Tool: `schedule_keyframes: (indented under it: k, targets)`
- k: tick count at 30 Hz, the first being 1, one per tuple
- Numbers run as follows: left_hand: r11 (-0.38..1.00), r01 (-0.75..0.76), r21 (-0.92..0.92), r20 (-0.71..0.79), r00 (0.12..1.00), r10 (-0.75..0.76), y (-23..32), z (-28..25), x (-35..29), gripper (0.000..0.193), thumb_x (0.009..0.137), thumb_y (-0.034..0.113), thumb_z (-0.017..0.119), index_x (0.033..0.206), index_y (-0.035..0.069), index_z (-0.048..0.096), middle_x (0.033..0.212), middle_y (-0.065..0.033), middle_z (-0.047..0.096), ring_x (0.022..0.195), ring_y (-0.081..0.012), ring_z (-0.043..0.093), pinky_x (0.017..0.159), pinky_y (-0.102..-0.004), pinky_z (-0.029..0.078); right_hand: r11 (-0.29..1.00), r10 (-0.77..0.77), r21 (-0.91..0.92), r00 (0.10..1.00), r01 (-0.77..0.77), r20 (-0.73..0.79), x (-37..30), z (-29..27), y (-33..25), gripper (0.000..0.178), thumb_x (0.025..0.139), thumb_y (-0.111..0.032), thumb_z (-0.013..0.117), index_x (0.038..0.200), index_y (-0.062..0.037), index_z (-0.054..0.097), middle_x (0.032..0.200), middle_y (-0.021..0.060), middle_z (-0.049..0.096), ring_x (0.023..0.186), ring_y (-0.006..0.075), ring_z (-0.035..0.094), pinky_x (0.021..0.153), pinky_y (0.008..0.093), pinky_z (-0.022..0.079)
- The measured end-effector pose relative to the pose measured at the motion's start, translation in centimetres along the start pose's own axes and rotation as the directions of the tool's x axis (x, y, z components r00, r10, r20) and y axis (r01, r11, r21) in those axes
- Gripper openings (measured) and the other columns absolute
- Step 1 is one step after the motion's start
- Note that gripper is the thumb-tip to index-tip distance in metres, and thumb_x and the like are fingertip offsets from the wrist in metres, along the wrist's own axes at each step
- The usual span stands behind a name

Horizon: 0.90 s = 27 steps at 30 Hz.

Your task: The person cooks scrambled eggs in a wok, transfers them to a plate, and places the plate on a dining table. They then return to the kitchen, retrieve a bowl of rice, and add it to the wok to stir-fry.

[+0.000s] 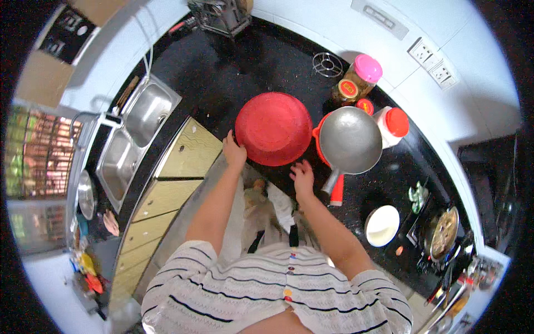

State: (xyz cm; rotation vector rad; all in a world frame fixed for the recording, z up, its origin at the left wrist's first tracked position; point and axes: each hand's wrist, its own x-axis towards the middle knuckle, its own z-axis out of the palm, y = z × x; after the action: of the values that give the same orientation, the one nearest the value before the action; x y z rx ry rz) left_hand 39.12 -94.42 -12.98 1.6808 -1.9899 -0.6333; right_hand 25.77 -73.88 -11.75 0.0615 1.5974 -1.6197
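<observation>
Head view: a round red basin (272, 131) sits at the front of the black counter (206, 72), ahead of the person's body and between the two hands; being round, it shows no long axis, and whether it stands upright or upturned I cannot tell. From the left hand (236, 155), the nearer one, the basin lies ahead and to the right; that hand's fingers meet the near-left rim, though how firmly they close on it I cannot tell. From the right hand (302, 178) it lies ahead and to the left; this hand is unclosed, fingers loosely bent, just beside the near-right rim, with no hold visible. Just right of the basin rests a grey pan (350, 139), its handle toward the person, over a red-handled item (337, 192); behind the pan stand a pink-lidded jar (367, 72) and a red-lidded white container (394, 125); farther left is a steel sink (147, 114).
</observation>
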Motion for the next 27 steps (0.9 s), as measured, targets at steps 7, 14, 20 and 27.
schedule_keyframes:
  k: [7,14,20,27]
  targets:
    - [0.984,0.103,-0.142,0.44,0.898,-0.03,0.5,-3.3,4.1,0.036,0.08,0.012,0.065,0.114,0.003,0.057,0.084,-0.0132,0.063,0.084,-0.029,0.064,0.075,-0.0401,0.054,0.956,0.235,0.23,0.947,-0.184,-0.218,0.4,3.1,-2.6,0.036,0.088,-0.009,0.049,0.124,-0.0076,0.048,0.102,0.0047,0.058,0.088,0.0169,0.057,0.077,0.0346,0.049]
    - [0.39,0.833,-0.393,0.902,0.431,-0.011,1.0,-8.4,9.6,0.03,0.092,0.012,0.056,0.117,-0.002,0.046,0.106,-0.0146,0.059,0.092,-0.0275,0.063,0.084,-0.0435,0.056,0.947,-0.319,-0.084,0.935,0.309,-0.156,-2.6,7.9,-6.8,0.029,0.099,-0.028,0.048,0.124,-0.0126,0.05,0.099,-0.001,0.055,0.088,0.0102,0.054,0.075,0.0278,0.045]
    - [0.289,0.746,-0.601,0.787,0.614,0.052,0.5,-5.8,17.5,0.024,0.091,0.007,0.053,0.111,-0.005,0.046,0.107,-0.0171,0.058,0.093,-0.0298,0.063,0.087,-0.0467,0.055,0.982,-0.077,-0.186,0.973,0.035,-0.219,1.4,8.6,-3.5,0.057,0.094,-0.023,0.055,0.144,-0.0134,0.03,0.129,0.0151,0.046,0.109,0.0266,0.053,0.09,0.0397,0.048]
    - [0.364,0.706,-0.607,0.751,0.659,-0.025,-1.3,-1.4,19.0,0.034,0.091,0.014,0.057,0.117,-0.001,0.041,0.103,-0.0136,0.052,0.094,-0.032,0.061,0.085,-0.0441,0.054,0.978,0.034,0.206,0.999,-0.031,-0.008,-0.5,10.5,-6.2,0.054,0.096,-0.018,0.047,0.146,-0.0196,0.025,0.128,0.0117,0.05,0.104,0.0271,0.06,0.088,0.0482,0.053]
